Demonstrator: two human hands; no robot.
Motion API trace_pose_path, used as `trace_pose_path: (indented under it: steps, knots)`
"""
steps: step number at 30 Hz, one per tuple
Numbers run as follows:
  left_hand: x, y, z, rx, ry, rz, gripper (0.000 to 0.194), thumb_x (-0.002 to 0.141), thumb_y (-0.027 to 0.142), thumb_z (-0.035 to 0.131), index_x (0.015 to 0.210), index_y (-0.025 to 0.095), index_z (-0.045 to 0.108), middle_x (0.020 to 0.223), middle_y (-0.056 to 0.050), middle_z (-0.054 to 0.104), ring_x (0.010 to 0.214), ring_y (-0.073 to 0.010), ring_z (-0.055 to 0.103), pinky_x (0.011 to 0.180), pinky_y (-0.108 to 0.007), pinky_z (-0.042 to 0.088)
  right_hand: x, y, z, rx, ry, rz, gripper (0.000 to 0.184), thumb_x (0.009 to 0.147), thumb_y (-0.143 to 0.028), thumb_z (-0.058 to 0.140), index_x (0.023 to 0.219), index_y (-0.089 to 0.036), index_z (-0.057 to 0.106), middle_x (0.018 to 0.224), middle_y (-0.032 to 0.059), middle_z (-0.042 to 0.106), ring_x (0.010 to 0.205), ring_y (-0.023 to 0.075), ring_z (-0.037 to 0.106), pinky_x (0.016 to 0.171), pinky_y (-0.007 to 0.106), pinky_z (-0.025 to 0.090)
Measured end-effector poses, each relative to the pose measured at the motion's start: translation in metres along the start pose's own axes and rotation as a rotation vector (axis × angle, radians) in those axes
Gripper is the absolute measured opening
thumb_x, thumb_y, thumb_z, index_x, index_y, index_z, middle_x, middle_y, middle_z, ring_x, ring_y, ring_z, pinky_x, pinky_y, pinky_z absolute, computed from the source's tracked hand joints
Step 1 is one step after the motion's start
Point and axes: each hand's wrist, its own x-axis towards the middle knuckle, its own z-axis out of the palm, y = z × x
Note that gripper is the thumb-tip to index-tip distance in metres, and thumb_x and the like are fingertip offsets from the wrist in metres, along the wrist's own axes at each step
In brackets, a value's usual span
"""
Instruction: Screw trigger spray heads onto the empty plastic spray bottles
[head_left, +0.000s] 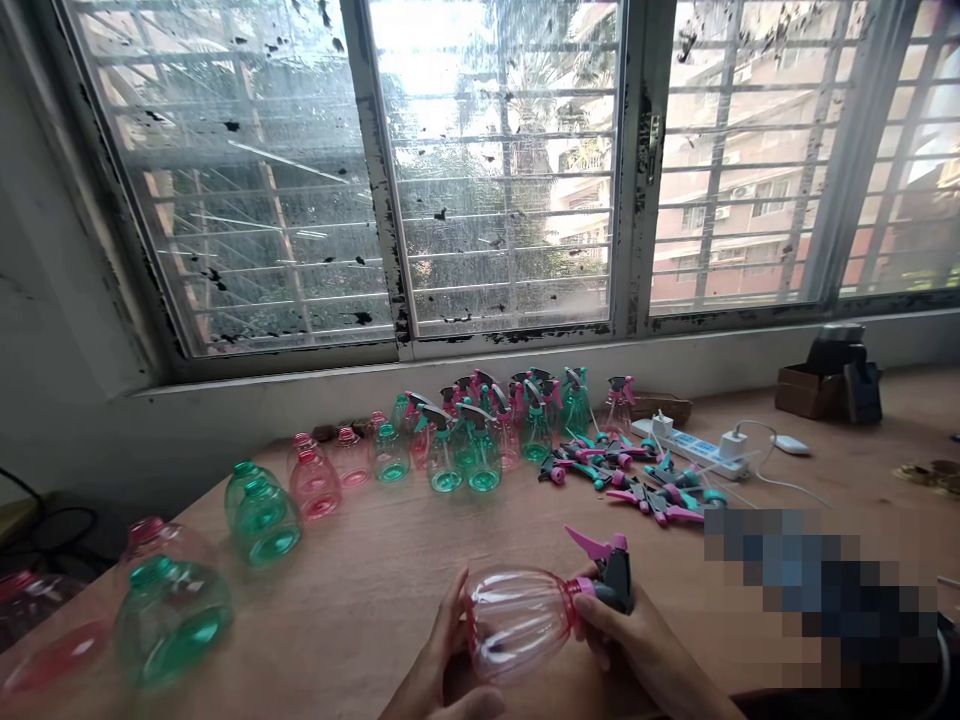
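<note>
A clear pink spray bottle (517,615) lies on its side in the air between my hands, low in the middle of the view. My left hand (454,655) cups its base, with the fingers behind it. At the neck, my right hand (619,620) grips the pink collar of the grey and pink spray head (611,572), which sits on the bottle's mouth. Its pink trigger points up and left. Beyond the bottle is a pile of loose spray heads (637,478) in pink, teal and grey.
Open green and pink bottles (172,615) line the table's left side. Bottles with spray heads (480,450) stand at the back below the window. A white power strip (694,447) with plugs and a brown box (814,388) are at the right, beyond a blurred-out patch.
</note>
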Motion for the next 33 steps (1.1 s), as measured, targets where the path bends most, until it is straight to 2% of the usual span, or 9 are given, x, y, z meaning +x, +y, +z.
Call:
trace_pose_path:
  steps: [3,5,10,14,17,21,26,30,33]
  knots:
    - [-0.001,0.008,-0.004,0.031,-0.008,-0.053,0.095,0.084,0.056,0.077,0.161,0.029,0.028,0.155,-0.012,0.053,0.144,-0.0393,0.045,0.12,-0.048,0.034,-0.001,0.0,0.0,0.005,-0.003,0.001,0.045,0.082,-0.053,0.082,0.097,-0.018,0.058,0.063,-0.0024,0.069,0.044,0.0096,0.053,0.044,0.022,0.034]
    - [0.0,0.012,-0.006,0.049,-0.019,-0.064,0.092,0.085,0.054,0.076,0.16,0.029,0.031,0.152,-0.011,0.058,0.144,-0.0374,0.047,0.121,-0.046,0.034,-0.001,0.001,-0.001,0.007,-0.01,-0.005,0.044,0.082,-0.053,0.081,0.097,-0.018,0.059,0.063,-0.0022,0.069,0.044,0.01,0.053,0.044,0.022,0.034]
    - [0.003,0.011,-0.004,0.094,-0.022,-0.055,0.108,0.085,0.052,0.078,0.164,0.031,0.008,0.14,-0.011,0.066,0.129,-0.0324,0.06,0.119,-0.048,0.034,0.0,0.003,-0.002,0.005,-0.009,-0.009,0.042,0.083,-0.053,0.08,0.093,-0.018,0.059,0.062,-0.0021,0.068,0.043,0.0092,0.052,0.043,0.022,0.032]
    - [0.004,0.006,-0.002,0.011,-0.016,-0.045,0.116,0.081,0.052,0.081,0.164,0.033,0.003,0.154,-0.011,0.055,0.14,-0.0346,0.052,0.124,-0.051,0.024,0.0,0.001,0.0,0.008,-0.008,0.012,0.046,0.08,-0.056,0.082,0.093,-0.019,0.059,0.061,-0.0025,0.068,0.042,0.009,0.05,0.043,0.022,0.033]
    - [0.002,0.006,-0.002,-0.02,0.009,-0.09,0.113,0.079,0.05,0.084,0.163,0.033,0.012,0.162,-0.011,0.045,0.146,-0.0361,0.044,0.125,-0.049,0.025,-0.001,0.0,0.001,-0.013,-0.013,0.025,0.049,0.077,-0.056,0.084,0.096,-0.019,0.058,0.061,-0.0017,0.07,0.042,0.01,0.051,0.044,0.023,0.035]
    - [0.0,0.009,-0.003,-0.008,0.037,-0.081,0.104,0.08,0.047,0.084,0.162,0.031,0.022,0.165,-0.01,0.041,0.152,-0.0366,0.034,0.125,-0.048,0.024,-0.002,-0.001,0.002,-0.024,-0.017,0.034,0.05,0.077,-0.056,0.084,0.096,-0.019,0.057,0.061,-0.0015,0.071,0.042,0.0097,0.051,0.044,0.023,0.035]
    - [0.002,0.007,-0.004,0.051,0.027,-0.077,0.113,0.08,0.057,0.08,0.164,0.032,0.009,0.145,-0.013,0.06,0.131,-0.0349,0.057,0.119,-0.049,0.033,-0.003,-0.004,0.003,-0.024,-0.019,0.039,0.05,0.077,-0.058,0.083,0.094,-0.019,0.058,0.061,-0.0015,0.071,0.042,0.0101,0.051,0.044,0.023,0.035]
    - [0.002,0.002,-0.003,0.079,0.015,-0.026,0.112,0.084,0.057,0.076,0.164,0.03,0.003,0.13,-0.011,0.067,0.125,-0.0328,0.06,0.116,-0.047,0.035,-0.003,-0.005,0.003,-0.02,-0.012,0.038,0.049,0.077,-0.058,0.083,0.093,-0.019,0.058,0.061,-0.0018,0.07,0.042,0.01,0.051,0.044,0.023,0.035]
    - [0.0,-0.001,-0.002,0.013,0.04,-0.052,0.114,0.081,0.056,0.079,0.164,0.03,0.005,0.138,-0.011,0.062,0.126,-0.0325,0.059,0.117,-0.046,0.035,-0.002,-0.005,0.004,-0.027,-0.012,0.033,0.05,0.076,-0.059,0.083,0.095,-0.019,0.058,0.06,-0.0017,0.071,0.041,0.0103,0.051,0.044,0.024,0.035]
